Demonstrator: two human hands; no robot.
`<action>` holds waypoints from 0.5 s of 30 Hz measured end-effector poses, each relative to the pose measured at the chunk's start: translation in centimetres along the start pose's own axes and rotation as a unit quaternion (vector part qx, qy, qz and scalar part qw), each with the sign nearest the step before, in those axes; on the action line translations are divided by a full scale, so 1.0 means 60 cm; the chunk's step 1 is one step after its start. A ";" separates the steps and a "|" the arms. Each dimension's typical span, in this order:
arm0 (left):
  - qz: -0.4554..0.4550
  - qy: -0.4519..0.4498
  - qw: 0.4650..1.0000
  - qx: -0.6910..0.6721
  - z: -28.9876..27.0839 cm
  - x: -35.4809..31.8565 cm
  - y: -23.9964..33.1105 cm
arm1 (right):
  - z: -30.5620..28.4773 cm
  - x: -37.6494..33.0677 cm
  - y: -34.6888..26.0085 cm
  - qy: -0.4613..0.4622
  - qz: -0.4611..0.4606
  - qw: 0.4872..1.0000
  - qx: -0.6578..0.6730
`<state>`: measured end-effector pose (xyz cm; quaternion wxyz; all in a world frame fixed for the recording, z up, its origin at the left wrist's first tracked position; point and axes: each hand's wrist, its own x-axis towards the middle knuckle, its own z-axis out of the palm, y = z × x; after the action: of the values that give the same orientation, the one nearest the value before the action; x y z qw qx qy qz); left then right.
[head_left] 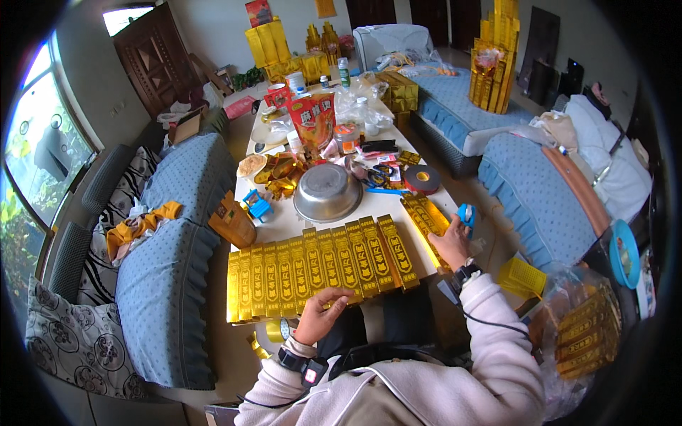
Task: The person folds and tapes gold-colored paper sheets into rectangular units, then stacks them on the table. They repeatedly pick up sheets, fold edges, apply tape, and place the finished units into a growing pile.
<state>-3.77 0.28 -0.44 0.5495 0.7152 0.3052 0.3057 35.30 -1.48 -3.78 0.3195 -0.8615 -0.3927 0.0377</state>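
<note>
A row of gold printed cardboard boxes (291,273) stands side by side along the near edge of the table. My left hand (323,312) is at the near ends of these boxes, fingers apart and fingertips close to the edge, with nothing visible in it. Farther right, my right hand (450,245) is closed on a small blue tape dispenser (465,214), which sticks out past the fingers. Beside that hand, a separate gold box (425,219) lies at an angle near the table's right edge, partly covered by the hand.
An upturned metal bowl (328,192) sits beyond the row. Around it are a second blue tape dispenser (257,204), a dark tape roll (422,179), a brown paper bag (232,221) and a red food packet (312,121). Blue-covered sofas (167,284) flank the table.
</note>
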 end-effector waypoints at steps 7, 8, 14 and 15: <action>0.050 0.031 0.965 -0.257 0.022 0.042 0.043 | -0.056 -0.131 -0.138 -0.132 -0.379 0.883 0.245; 0.069 0.051 0.948 -0.307 0.033 0.050 0.050 | -0.059 -0.154 -0.158 -0.165 -0.416 0.863 0.234; 0.049 0.021 0.937 -0.344 0.009 0.033 0.077 | -0.087 -0.189 -0.237 -0.195 -0.530 0.810 0.160; 0.026 0.011 0.941 -0.337 0.003 0.028 0.077 | -0.093 -0.183 -0.251 -0.188 -0.493 0.834 0.165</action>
<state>-2.13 0.50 4.20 0.7468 0.4928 0.1718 0.4121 19.69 -4.75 7.33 0.3534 -0.4648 -0.8056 0.1003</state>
